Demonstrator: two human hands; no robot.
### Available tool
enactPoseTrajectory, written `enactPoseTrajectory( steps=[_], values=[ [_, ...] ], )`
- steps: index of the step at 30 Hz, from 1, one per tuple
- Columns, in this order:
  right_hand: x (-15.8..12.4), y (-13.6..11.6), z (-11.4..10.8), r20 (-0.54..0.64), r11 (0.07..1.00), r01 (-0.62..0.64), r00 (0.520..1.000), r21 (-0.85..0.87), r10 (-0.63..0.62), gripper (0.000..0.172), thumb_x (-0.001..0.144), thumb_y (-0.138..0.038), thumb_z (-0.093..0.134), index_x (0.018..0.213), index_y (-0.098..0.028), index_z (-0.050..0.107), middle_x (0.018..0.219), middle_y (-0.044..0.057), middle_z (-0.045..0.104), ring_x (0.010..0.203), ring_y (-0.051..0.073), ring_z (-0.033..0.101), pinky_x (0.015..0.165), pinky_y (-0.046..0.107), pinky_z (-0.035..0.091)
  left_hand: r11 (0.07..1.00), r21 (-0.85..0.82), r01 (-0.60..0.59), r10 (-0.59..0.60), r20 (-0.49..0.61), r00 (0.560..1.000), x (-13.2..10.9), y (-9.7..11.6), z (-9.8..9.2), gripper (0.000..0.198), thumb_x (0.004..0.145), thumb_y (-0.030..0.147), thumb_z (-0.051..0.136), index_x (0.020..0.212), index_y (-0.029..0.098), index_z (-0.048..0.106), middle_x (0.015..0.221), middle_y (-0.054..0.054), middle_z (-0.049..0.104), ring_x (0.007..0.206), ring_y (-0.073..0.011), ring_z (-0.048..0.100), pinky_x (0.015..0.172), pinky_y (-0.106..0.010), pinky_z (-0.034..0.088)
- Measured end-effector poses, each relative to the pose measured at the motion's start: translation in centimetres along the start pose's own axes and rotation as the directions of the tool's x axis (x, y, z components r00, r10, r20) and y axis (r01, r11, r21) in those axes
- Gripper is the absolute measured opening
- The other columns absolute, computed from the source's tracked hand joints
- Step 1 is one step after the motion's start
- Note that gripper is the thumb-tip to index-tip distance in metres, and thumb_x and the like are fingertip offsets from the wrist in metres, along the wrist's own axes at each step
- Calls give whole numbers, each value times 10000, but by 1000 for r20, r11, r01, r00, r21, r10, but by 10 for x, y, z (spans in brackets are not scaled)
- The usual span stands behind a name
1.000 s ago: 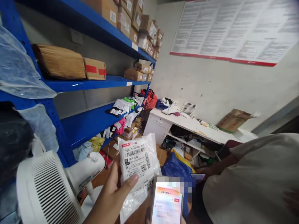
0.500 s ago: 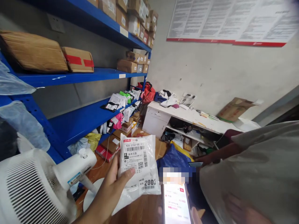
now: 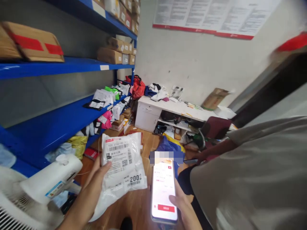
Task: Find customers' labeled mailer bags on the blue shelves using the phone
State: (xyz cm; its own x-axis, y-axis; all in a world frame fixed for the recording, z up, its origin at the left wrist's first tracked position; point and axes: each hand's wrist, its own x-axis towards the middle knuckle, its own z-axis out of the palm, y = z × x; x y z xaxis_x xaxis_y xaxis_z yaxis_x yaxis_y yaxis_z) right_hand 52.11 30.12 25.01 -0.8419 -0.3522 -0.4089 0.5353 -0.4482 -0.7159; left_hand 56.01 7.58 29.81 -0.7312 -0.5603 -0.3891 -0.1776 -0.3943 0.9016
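Observation:
My left hand [image 3: 94,179] grips a white plastic parcel [image 3: 121,164] by its left edge, thumb across the front. The parcel shows a barcode label and a sticker reading 2002. My right hand [image 3: 183,204] holds a lit smartphone [image 3: 163,190] upright just right of the parcel, thumb on the screen's lower right. The screen shows a white page with a red button. Parcel and phone sit side by side, a small gap between them.
Blue shelving [image 3: 59,65] with cardboard boxes and soft parcels runs along the left. A white fan [image 3: 35,191] stands at bottom left. Another person in a pale shirt [image 3: 251,172] is close on the right. A cluttered white desk [image 3: 177,110] lines the far wall.
The view has swung right and down. The phone has risen into fuller view beside the parcel, and my right hand now shows. The parcel stays in my left hand.

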Motion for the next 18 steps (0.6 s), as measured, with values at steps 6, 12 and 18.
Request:
enactPoseTrajectory(
  steps=[6,12,18],
  values=[
    [-4,2,14,103,996,81,992,-48,-76,838,591,-200,744,1340,-220,368,1038,94,706,833,243,670,684,315,503,985,171,21,-8,-78,997,10,-8,-10,646,698,557,584,1290,321,481,1277,3,582,1265,-278,431,1107,-442,260],
    [-10,8,7,83,998,41,996,53,-46,918,588,-292,751,1380,-226,293,1133,113,670,936,283,655,761,356,505,974,215,-66,72,-22,997,0,-15,-8,693,725,541,572,1345,274,417,1277,-30,581,1279,-266,415,1090,-412,308],
    [-15,5,14,127,980,-84,990,180,62,1155,582,-328,757,1436,-211,-12,1057,165,694,877,325,678,639,380,541,976,154,-156,140,106,984,-5,-17,-9,744,762,534,553,1404,245,313,1412,-52,427,1312,-249,361,1016,-342,417]
  ],
)
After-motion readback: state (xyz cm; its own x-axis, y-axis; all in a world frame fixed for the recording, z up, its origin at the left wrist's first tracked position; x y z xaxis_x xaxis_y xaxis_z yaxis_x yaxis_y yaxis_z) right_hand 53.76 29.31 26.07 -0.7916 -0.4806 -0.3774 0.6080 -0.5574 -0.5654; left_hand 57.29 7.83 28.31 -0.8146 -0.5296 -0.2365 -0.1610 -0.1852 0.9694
